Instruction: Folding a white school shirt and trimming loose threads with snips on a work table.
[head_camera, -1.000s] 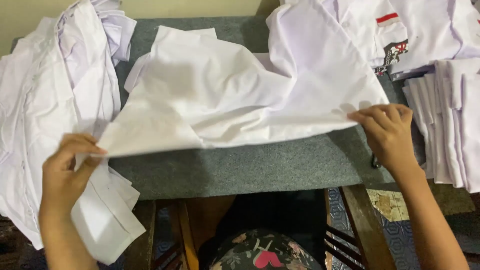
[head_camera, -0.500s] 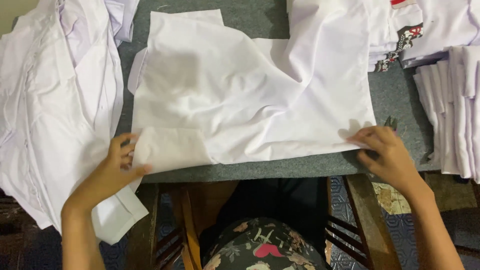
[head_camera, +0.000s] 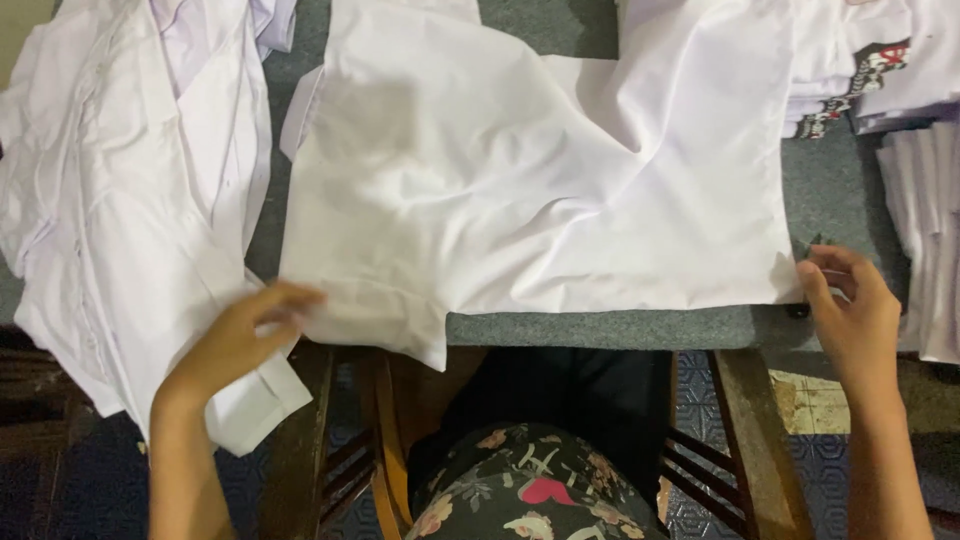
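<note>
Two hands frame a white garment (head_camera: 520, 190) spread flat on the grey table (head_camera: 600, 328): the left hand (head_camera: 245, 335), fingers loosely curled, rests on its lower left corner, while the right hand (head_camera: 850, 310) pinches the lower right corner. Smooth and only faintly creased, the cloth lies between a rumpled white shirt pile (head_camera: 130, 200) and folded white stacks (head_camera: 925, 230).

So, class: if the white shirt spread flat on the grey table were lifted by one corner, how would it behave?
The white shirt would probably hang limp, since it lies creased and one corner droops over the table edge. It looks thin, so likely light for its size. Pushed, it would likely bunch up rather than slide whole, as the wrinkles beside the left hand suggest.
</note>
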